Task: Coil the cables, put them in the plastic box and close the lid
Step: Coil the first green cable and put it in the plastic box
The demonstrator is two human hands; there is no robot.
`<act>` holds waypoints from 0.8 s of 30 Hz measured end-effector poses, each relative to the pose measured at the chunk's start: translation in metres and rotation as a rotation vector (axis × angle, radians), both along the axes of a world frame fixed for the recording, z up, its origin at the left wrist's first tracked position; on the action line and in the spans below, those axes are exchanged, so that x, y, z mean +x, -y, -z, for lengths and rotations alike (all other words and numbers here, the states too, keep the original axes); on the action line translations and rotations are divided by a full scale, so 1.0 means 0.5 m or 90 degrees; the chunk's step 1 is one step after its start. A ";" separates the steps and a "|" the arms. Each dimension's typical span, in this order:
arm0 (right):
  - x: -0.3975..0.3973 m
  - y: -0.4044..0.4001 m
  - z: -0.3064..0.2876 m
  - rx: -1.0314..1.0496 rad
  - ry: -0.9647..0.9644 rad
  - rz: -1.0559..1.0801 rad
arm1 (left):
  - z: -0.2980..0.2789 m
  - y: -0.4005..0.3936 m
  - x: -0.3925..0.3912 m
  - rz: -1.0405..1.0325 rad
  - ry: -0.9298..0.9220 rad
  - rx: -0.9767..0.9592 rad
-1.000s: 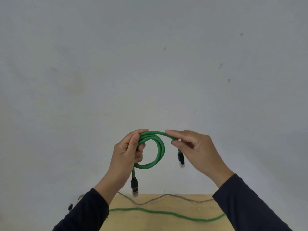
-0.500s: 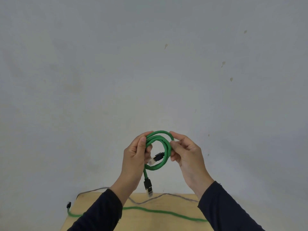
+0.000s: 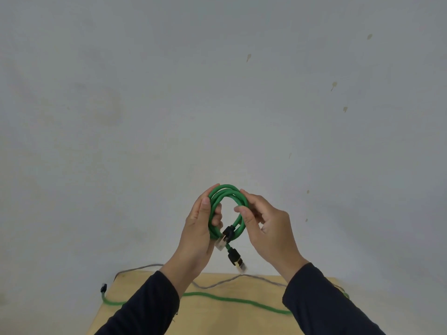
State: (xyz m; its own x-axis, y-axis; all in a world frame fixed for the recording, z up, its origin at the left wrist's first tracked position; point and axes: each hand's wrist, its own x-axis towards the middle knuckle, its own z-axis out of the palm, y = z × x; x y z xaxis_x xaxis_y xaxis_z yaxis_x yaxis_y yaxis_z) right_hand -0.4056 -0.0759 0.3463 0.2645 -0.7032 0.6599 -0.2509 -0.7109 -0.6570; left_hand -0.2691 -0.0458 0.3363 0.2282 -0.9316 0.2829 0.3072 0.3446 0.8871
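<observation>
A green cable (image 3: 228, 193) is wound into a small coil, held up in front of the grey wall. My left hand (image 3: 197, 228) grips the coil's left side. My right hand (image 3: 266, 226) pinches its right side between thumb and fingers. One black plug (image 3: 227, 234) lies across the bottom of the coil. The other black plug (image 3: 235, 258) hangs below it. A second green cable (image 3: 232, 299) lies uncoiled across the wooden table (image 3: 242, 320), and a thin grey cable (image 3: 217, 284) lies behind it. No plastic box is in view.
The second green cable's black plug (image 3: 104, 288) hangs over the table's left edge. Only the far part of the table shows, between my dark sleeves. The grey wall (image 3: 217, 93) fills the rest of the view.
The loose right end of the cable has been brought in and tucked across the coil. My hands have drawn closer together and the coil is tighter.
</observation>
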 end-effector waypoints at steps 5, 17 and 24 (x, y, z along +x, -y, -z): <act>0.031 -0.014 0.040 -0.037 -0.017 0.037 | 0.015 0.000 0.003 -0.095 0.103 -0.003; 0.073 -0.111 0.222 0.097 -0.055 0.097 | 0.188 -0.097 0.044 -0.124 0.162 0.143; 0.077 -0.258 0.389 0.291 -0.101 0.104 | 0.380 -0.238 0.059 -0.103 0.175 0.297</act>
